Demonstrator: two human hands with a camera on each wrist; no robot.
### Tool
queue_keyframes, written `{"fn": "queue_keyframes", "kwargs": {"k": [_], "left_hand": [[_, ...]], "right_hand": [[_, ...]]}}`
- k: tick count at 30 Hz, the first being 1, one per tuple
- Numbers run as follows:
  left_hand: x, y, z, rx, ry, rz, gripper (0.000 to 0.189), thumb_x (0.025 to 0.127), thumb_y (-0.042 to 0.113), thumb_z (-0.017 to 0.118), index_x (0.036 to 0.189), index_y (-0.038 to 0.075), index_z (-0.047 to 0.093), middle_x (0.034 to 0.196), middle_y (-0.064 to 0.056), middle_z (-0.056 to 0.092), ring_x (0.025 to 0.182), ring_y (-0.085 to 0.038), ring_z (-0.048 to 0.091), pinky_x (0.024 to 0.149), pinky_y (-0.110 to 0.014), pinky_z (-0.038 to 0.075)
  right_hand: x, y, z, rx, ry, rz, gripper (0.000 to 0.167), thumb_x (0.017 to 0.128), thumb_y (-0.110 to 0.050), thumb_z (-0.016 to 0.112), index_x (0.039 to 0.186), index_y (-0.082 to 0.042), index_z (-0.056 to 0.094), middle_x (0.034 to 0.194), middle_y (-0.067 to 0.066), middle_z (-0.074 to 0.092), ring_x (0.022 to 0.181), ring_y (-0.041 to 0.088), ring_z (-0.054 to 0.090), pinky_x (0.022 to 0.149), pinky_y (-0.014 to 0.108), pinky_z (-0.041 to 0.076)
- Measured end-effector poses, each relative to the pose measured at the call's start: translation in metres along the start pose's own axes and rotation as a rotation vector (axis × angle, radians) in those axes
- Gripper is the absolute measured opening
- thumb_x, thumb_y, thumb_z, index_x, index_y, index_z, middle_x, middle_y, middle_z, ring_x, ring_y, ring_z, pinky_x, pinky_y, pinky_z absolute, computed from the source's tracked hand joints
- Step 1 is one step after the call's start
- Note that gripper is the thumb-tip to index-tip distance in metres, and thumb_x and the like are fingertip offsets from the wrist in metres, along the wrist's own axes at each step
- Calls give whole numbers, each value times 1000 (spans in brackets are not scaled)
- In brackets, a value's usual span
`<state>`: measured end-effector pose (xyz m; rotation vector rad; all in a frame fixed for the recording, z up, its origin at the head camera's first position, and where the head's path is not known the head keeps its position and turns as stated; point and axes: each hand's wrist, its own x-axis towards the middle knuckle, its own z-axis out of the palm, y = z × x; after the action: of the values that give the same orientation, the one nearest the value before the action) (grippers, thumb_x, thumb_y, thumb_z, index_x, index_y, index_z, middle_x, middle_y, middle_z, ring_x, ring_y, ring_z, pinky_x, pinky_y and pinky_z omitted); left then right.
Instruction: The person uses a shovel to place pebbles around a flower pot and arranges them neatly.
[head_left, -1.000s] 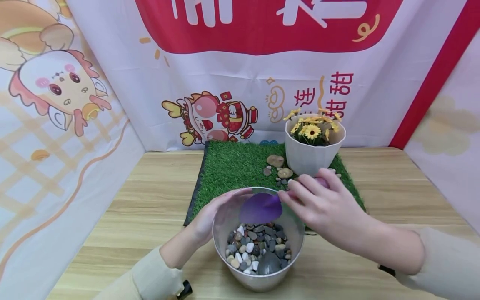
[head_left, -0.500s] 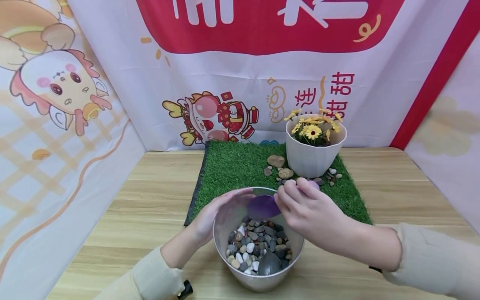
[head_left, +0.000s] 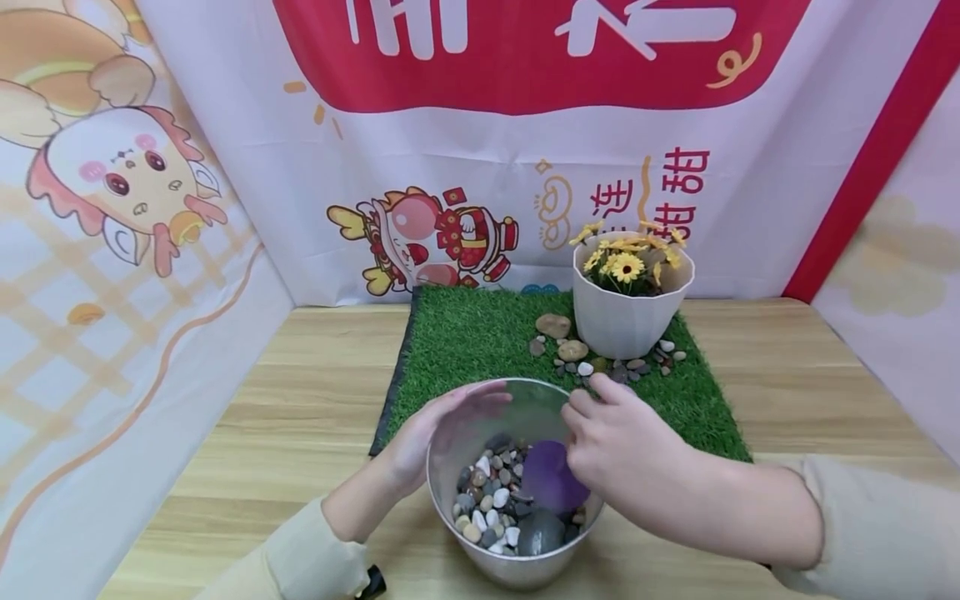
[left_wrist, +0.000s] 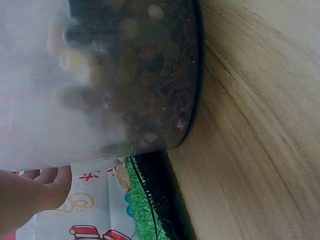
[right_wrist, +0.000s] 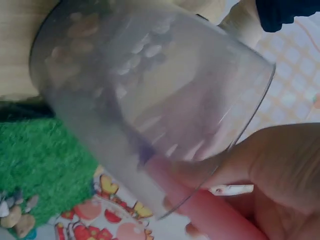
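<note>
My right hand (head_left: 626, 442) grips a garden trowel by its pink handle (right_wrist: 200, 205), seen in the right wrist view. In the head view its purple blade (head_left: 553, 477) points down inside a clear bucket (head_left: 517, 571), overlapping the right part of the pebbles (head_left: 487, 504) there. White, tan and grey pebbles lie in the bucket, with a larger dark grey stone (head_left: 541, 533) near the front. My left hand (head_left: 415, 442) rests against the bucket's left outer wall, fingers stretched along it below the rim. In the left wrist view those fingers (left_wrist: 57, 187) touch the cloudy wall.
Behind the bucket, a green turf mat (head_left: 465, 337) covers part of the wooden table (head_left: 300, 400). On it stands a white flower pot (head_left: 633, 321) with yellow flowers (head_left: 626, 267). Several stones (head_left: 572, 350) lie at the pot's foot. Printed cloth (head_left: 450, 150) hangs behind.
The trowel blade has gone down from the upper wall of the bucket to the pebbles on the right. My right hand has lowered with it; my left hand has stayed on the bucket.
</note>
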<state>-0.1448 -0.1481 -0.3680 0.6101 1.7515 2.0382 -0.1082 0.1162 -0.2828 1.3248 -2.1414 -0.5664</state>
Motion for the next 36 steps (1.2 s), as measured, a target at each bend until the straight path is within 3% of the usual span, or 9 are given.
{"fn": "queue_keyframes", "kwargs": {"k": [6, 13, 16, 20, 23, 26, 31, 36], "left_hand": [[1, 0, 0, -18, 7, 8, 55, 113, 30, 25, 154, -5, 36, 153, -24, 46, 142, -36, 43, 120, -51, 30], [3, 0, 2, -10, 6, 13, 55, 113, 30, 25, 154, -6, 36, 153, -23, 46, 142, -33, 44, 120, -48, 30], [3, -1, 1, 2, 2, 15, 55, 113, 30, 25, 154, -6, 36, 153, -23, 47, 142, -34, 45, 120, -49, 30], [4, -2, 0, 9, -2, 24, 56, 113, 30, 25, 153, -7, 36, 152, -25, 47, 141, -36, 45, 120, -51, 29], [4, -2, 1, 7, -5, 28, 55, 113, 29, 25, 153, -8, 36, 152, -26, 46, 141, -36, 45, 120, -51, 29], [3, -1, 2, 14, 1, 27, 55, 113, 29, 25, 153, -8, 36, 152, -25, 47, 140, -34, 46, 119, -49, 30], [3, 0, 2, 11, 10, 23, 55, 113, 30, 26, 153, -6, 37, 152, -25, 47, 140, -34, 46, 120, -48, 31], [2, -3, 0, -2, 6, 19, 56, 113, 29, 24, 153, -8, 36, 152, -25, 47, 141, -36, 44, 120, -50, 30]], "right_hand": [[8, 3, -3, 80, -183, -50, 19, 68, -27, 90, 69, -20, 73, 78, 1, 67, 81, 19, 63, 90, 44, 48], [10, 13, -1, 128, -203, -43, 18, 65, -20, 88, 66, -22, 69, 71, -3, 63, 68, 15, 57, 71, 35, 42], [12, 12, -1, 172, -238, -48, 18, 67, -25, 89, 68, -23, 71, 71, -5, 62, 69, 15, 58, 71, 35, 42], [14, 8, 1, 214, -232, -73, 16, 71, -34, 89, 70, -26, 75, 71, -6, 60, 68, 14, 55, 70, 34, 41], [12, 7, 3, 238, -192, -63, 17, 73, -32, 88, 67, -27, 73, 67, -7, 55, 63, 13, 48, 64, 32, 34], [10, 8, 5, 270, -165, -45, 20, 74, -30, 88, 65, -27, 70, 65, -8, 54, 62, 12, 49, 66, 33, 37], [13, 9, 8, 289, -185, -50, 17, 72, -26, 89, 67, -27, 72, 66, -8, 56, 63, 13, 51, 68, 34, 38], [12, 8, 8, 303, -185, -71, 15, 72, -26, 89, 69, -31, 75, 65, -10, 54, 61, 11, 47, 63, 31, 31]]}}
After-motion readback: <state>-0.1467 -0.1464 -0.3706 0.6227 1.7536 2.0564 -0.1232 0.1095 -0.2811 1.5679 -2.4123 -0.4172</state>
